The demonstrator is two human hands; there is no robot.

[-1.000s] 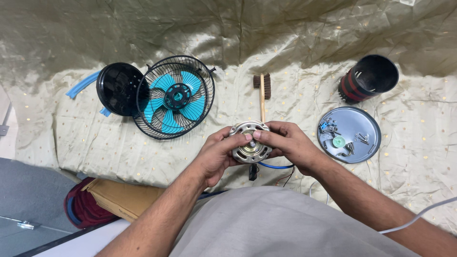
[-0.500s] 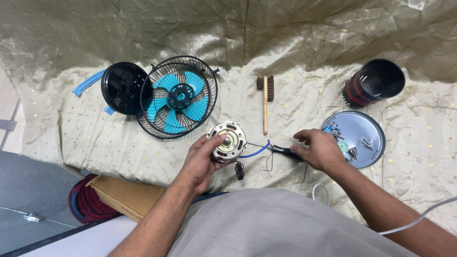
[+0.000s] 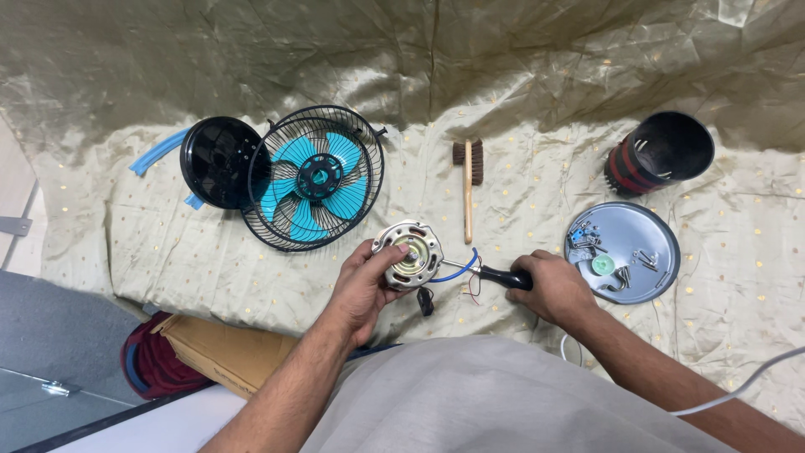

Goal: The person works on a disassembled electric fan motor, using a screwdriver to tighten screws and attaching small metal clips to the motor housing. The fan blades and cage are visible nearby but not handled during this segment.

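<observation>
gold-dotted olive cloth (image 3: 210,268) covers the surface. left hand (image 3: 365,289), grip clamped on round silver fan motor (image 3: 408,253); right hand (image 3: 558,289), grip closed on black-handled screwdriver (image 3: 503,275), tip at the motor. judged mid-disassembly: motor is out; black caged fan with blue blades (image 3: 314,178) and grey dish of screws (image 3: 622,252) lie apart.
</observation>
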